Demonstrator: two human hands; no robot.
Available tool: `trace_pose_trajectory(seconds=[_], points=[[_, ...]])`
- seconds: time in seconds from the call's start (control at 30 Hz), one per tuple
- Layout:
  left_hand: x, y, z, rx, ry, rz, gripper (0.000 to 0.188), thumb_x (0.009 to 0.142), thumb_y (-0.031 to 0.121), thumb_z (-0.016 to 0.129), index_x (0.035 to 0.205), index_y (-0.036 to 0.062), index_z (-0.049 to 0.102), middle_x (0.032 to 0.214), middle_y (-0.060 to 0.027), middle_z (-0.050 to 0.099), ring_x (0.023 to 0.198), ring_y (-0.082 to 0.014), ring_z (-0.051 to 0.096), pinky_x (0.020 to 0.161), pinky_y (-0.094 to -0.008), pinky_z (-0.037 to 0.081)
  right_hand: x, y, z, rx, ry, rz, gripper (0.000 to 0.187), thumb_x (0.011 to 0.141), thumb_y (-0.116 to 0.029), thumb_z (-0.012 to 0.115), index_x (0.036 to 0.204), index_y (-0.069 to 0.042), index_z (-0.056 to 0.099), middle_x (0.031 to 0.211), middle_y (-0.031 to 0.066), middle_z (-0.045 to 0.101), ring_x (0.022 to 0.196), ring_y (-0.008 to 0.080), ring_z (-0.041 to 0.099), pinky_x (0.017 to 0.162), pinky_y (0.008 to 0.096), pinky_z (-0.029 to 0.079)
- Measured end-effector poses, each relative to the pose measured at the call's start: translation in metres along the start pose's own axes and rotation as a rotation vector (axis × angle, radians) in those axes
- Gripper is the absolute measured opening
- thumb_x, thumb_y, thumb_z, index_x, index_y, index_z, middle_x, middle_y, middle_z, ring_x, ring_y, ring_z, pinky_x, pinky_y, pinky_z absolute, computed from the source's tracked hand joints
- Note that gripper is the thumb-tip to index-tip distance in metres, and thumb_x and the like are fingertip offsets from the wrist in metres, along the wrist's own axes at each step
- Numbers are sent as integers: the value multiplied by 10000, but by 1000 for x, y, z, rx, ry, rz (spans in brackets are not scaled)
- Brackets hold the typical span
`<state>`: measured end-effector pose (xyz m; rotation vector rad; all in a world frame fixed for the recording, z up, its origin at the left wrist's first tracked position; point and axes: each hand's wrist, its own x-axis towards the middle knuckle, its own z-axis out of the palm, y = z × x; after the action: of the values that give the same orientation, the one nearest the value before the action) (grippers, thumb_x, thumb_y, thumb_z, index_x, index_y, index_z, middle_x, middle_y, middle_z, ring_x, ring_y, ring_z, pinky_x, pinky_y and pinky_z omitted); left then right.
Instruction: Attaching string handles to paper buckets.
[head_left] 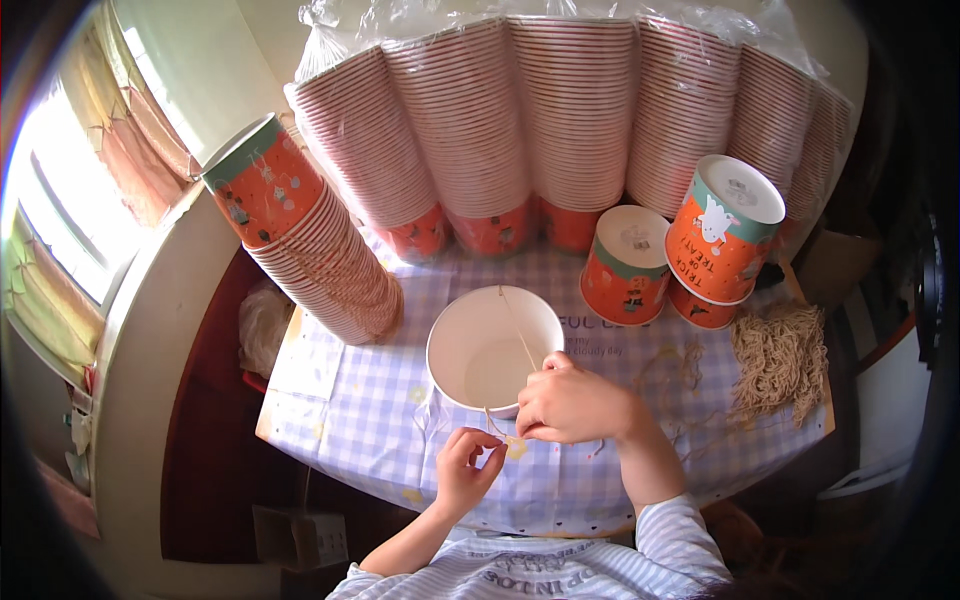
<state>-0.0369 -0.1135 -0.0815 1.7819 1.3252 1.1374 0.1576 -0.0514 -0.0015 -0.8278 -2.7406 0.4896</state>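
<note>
A paper bucket [462,340], white inside, stands mouth up on the table in front of me. Thin tan twine [518,322] comes off its far rim and crosses over the mouth to my right hand [575,402], whose closed fingers grip it beside the near right rim. Just below the near rim, my left hand [466,468] pinches the twine's thin end between thumb and fingertips. A short piece of twine hangs at the near rim, between both hands. Whether it is knotted there is too small to tell.
Tall nested bucket stacks [572,120] wrapped in clear plastic line the back. Another bucket stack [320,255] leans at the left. Upside-down orange buckets [624,285] stand at the right, near a heap of cut twine [782,360]. A checked tablecloth [350,430] covers the table.
</note>
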Motion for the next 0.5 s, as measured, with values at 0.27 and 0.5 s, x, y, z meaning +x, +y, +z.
trace_pose_trajectory(seconds=[0.27, 0.5], points=[[-9, 8, 28, -1385, -34, -618, 75, 858, 101, 551, 890, 34, 562, 804, -31, 572, 712, -97, 515, 611, -221, 408, 2, -2, -2, -6, -50, 12, 79, 718, -188, 597, 718, -194, 675, 728, -33, 578, 814, 132, 537, 863, 391, 304], [-7, 16, 35, -1509, 57, -700, 47, 853, 107, 557, 845, 60, 561, 772, -16, 559, 694, -98, 502, 595, -225, 398, 3, -4, 1, -21, -43, 4, 83, 709, -180, 583, 692, -183, 664, 721, -31, 580, 809, 137, 533, 852, 384, 308]])
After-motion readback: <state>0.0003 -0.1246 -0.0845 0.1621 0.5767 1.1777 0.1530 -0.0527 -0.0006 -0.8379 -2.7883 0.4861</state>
